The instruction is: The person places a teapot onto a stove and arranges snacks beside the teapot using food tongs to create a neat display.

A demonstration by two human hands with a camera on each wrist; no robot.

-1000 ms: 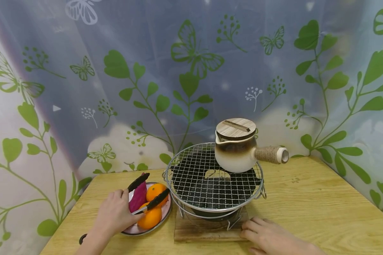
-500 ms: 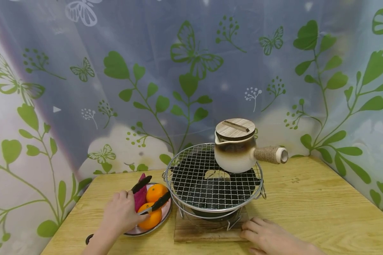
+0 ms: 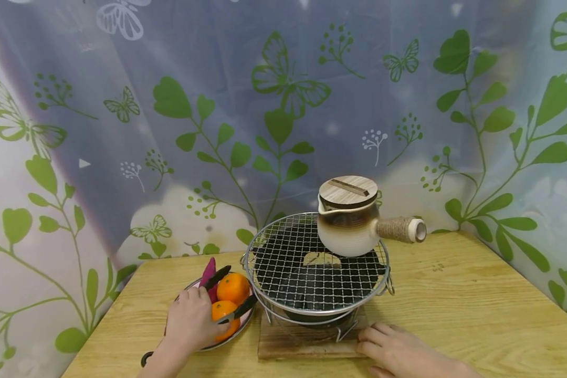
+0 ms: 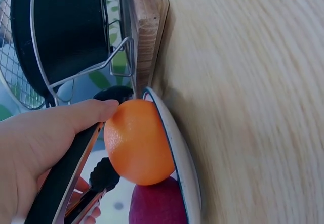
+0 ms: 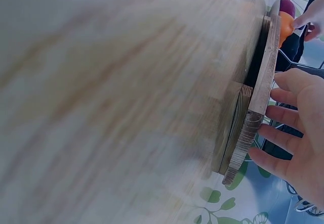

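My left hand point(image 3: 193, 317) grips a pair of tongs point(image 4: 63, 176) with black tips, over a plate point(image 3: 189, 286) at the left. On the plate lie two oranges, a rear orange point(image 3: 233, 287) and a front orange point(image 3: 223, 312), beside a purple sweet potato point(image 3: 208, 270) partly hidden by the hand and tongs. The tongs are spread, one tip near the sweet potato and rear orange, the other right of the front orange; whether they touch any fruit I cannot tell. With fingers extended, my right hand point(image 3: 399, 346) rests at the right front corner of a wooden board point(image 3: 307, 344).
On the board stands a dark stove under a round wire grill rack point(image 3: 307, 299). A lidded ceramic pot point(image 3: 349, 231) sits at the rack's right rear, its twine-wrapped handle point(image 3: 397, 230) pointing right. Behind the wooden table point(image 3: 463, 299) hangs a printed curtain point(image 3: 283, 105).
My left hand and the tongs have moved right and slightly toward me, bringing the tips over the oranges and covering more of the front one. My right hand has stayed in place.
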